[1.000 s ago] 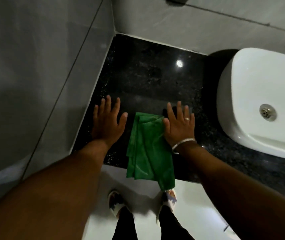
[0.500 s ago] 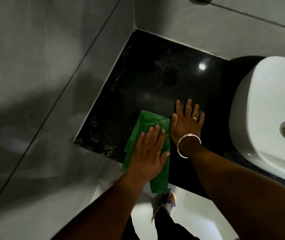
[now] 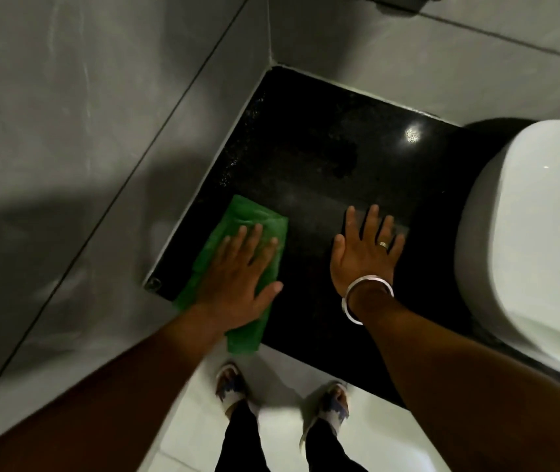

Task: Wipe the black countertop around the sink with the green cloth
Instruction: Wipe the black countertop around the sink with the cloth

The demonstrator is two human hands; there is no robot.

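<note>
Since the earlier frame, green cloth slid toward 9 o'clock under flat, open left hand; right hand lies splayed, empty, on countertop. Cloth judged soft, light; palm-press centre

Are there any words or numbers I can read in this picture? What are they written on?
None: no words, numbers or signs can be read anywhere.
Green cloth: plain, no label showing.
Sink: plain white, no brand visible.
Black countertop: only speckles and a light glare.
Ring and bangle on the right hand: too small to show any marking.
Shoes: patterned but blurred, no letters.
</note>
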